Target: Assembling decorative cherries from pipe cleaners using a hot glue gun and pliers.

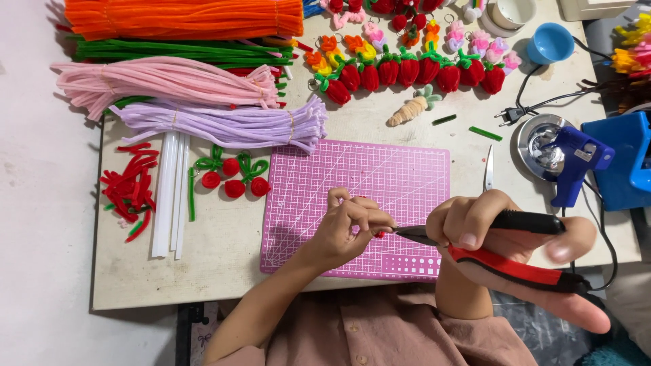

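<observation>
I am seeing a table (pixel 217 271) carrying a pink cutting mat (pixel 380 176). Bundles of orange (pixel 183 17), green (pixel 169 51), pink (pixel 163 80) and lilac pipe cleaners (pixel 224 125) are lying at upper left. White sticks (pixel 169 196) are sitting beside red cuttings (pixel 129 190). A row of fuzzy strawberries (pixel 413 71) is running above a fuzzy carrot (pixel 410 110). A blue glue gun (pixel 573 163) is resting at right, below a blue bowl (pixel 550 42).

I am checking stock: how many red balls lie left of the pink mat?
4 red balls: one upper, one left, one lower middle, one right, beside the pink mat. None looks hidden.
</observation>
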